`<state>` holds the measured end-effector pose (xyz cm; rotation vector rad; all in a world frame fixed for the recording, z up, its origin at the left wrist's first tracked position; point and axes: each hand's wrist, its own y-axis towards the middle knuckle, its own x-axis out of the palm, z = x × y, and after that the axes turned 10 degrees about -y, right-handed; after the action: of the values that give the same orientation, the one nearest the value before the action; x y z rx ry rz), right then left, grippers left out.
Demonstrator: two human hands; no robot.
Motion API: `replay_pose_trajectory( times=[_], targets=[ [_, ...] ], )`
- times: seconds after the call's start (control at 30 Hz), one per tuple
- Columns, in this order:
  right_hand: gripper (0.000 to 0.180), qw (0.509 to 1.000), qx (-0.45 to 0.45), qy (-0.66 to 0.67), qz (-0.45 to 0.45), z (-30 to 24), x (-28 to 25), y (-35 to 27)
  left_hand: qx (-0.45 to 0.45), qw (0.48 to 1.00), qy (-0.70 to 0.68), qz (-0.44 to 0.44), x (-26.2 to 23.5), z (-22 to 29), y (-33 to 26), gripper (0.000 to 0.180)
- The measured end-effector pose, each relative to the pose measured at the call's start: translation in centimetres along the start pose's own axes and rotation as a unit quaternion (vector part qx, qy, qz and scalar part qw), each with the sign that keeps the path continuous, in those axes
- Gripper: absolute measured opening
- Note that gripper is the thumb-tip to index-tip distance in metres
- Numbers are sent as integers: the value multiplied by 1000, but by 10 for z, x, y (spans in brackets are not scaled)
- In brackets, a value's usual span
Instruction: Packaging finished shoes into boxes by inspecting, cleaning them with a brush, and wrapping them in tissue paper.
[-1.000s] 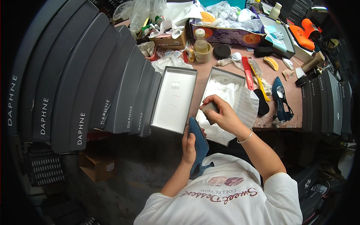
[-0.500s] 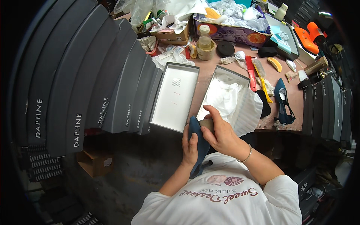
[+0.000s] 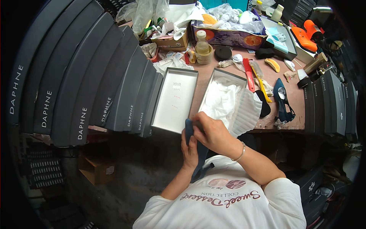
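Observation:
A dark blue shoe [image 3: 202,154] is held in front of my body, its pointed toe up and tilted away from me. My left hand [image 3: 189,152] is wrapped round its side. Over the toe end, my right hand [image 3: 213,133] is closed with its fingers bent, pressing a small greyish-brown block that its fingers now mostly hide. Beyond my hands an open shoebox [image 3: 227,72] holds white tissue paper [image 3: 219,99], some of it hanging over the right side. Left of it lies the box's lid [image 3: 173,108], white inside. A matching blue slingback shoe [image 3: 281,103] rests on the table at the right.
Grey shoeboxes [image 3: 91,76] stand in a tall row at the left, with more [image 3: 331,103] at the right. On the table [image 3: 198,82] are a red brush [image 3: 249,74], a yellow-handled brush [image 3: 263,87], a bottle [image 3: 202,42] and a purple carton [image 3: 228,37].
My right hand has shifted left, over the shoe's toe, and its fingers have curled in. The shoe has turned so that less of it shows. The whole view has shifted slightly.

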<state>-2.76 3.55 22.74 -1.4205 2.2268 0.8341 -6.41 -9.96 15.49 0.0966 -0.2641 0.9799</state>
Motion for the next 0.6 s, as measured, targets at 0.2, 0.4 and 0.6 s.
replay_pose_trajectory(
  times=[0.2,0.4,0.6],
  targets=[
    [23,998,3,42,39,22,11,58,-25,997,0,-66,2,-17,-17,68],
    [24,968,113,215,66,40,-12,81,-49,994,-96,-37,-3,1,-1,67],
    [19,977,101,183,-36,17,-6,19,-42,996,-74,-38,-13,-11,7,66]
  ],
)
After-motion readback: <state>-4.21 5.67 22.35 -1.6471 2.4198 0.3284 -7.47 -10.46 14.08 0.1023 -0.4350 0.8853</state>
